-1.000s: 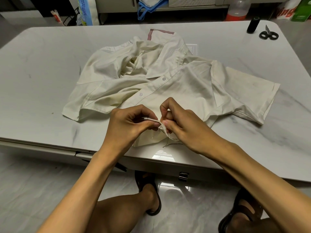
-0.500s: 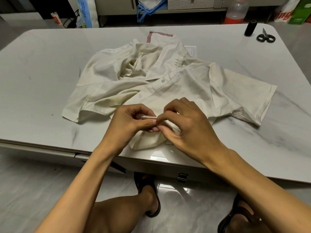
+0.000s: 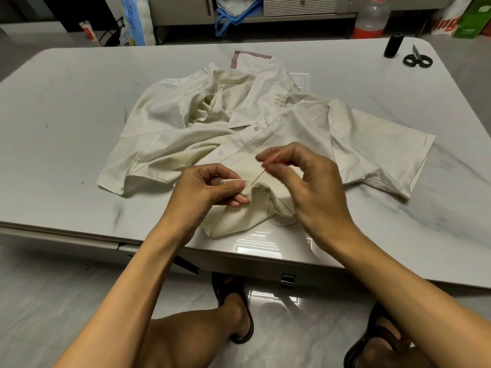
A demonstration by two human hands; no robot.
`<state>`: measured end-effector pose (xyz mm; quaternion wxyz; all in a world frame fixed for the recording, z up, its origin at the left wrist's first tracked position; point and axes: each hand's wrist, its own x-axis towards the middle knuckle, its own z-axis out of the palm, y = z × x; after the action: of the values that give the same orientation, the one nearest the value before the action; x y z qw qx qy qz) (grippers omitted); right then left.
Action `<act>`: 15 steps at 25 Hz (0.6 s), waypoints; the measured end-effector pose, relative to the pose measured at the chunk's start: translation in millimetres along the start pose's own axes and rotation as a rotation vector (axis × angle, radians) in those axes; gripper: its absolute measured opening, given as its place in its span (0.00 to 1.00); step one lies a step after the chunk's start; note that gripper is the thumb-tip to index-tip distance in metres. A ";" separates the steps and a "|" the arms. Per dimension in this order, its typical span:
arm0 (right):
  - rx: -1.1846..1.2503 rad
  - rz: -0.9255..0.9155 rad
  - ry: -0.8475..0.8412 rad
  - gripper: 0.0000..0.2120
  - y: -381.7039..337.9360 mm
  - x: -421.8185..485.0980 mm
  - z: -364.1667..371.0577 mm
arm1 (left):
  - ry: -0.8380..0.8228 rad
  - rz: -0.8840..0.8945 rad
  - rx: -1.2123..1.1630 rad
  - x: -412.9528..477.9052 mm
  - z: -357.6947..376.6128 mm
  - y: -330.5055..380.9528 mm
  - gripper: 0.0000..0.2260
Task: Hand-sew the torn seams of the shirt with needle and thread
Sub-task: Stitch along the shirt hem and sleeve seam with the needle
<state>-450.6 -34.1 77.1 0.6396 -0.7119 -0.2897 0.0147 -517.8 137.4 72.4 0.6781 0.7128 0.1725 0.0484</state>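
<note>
Shirt [image 3: 305, 123]: cream, short-sleeved, crumpled at the middle of the desk [image 3: 66, 128], collar toward 12 o'clock. One front corner is drawn to the near edge at 6 o'clock. Judged reason: it brings the torn seam close under the eyes, while the desk carries the weight of the rest.

Left hand [image 3: 210, 187], at 9 o'clock of the seam: grip pinching a small fold of cloth between thumb and fingers. This probably holds the torn edges together and taut, so the point meets firm cloth.

Right hand [image 3: 313, 181], at 3 o'clock of the seam: grip pinching the upper end of the needle [image 3: 263, 172] between thumb and forefinger, other fingers loosely curled. The needle slants with its tip down toward 7 o'clock, at the fold just beside the left thumb. Cannot tell whether the tip is through the cloth.

Dark thread [image 3: 268, 208] runs down over the corner and loops slack on the desk at 5 o'clock.

Judgement: mid-stitch, seam not yet closed.

Far corner, 1 o'clock: black spool [image 3: 393, 45] and scissors [image 3: 417, 59], near each other and well apart from the shirt. They are presumably set aside for cutting the thread later.
</note>
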 end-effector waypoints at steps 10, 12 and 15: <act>0.263 0.245 0.142 0.08 -4.1 7.7 -3.9 | 0.029 -0.046 -0.021 5.2 -0.7 -5.9 0.02; 0.280 0.239 0.141 0.07 -5.6 8.4 -3.9 | 0.033 -0.050 -0.024 6.8 -2.4 -8.5 0.03; 0.304 0.158 0.120 0.08 -15.7 8.6 -4.2 | 0.068 -0.063 -0.028 10.4 -5.6 -13.1 0.01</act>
<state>-448.0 -33.9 95.3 0.7527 -0.6273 -0.1886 0.0663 -512.1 146.3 58.2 0.6828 0.6956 0.2171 0.0533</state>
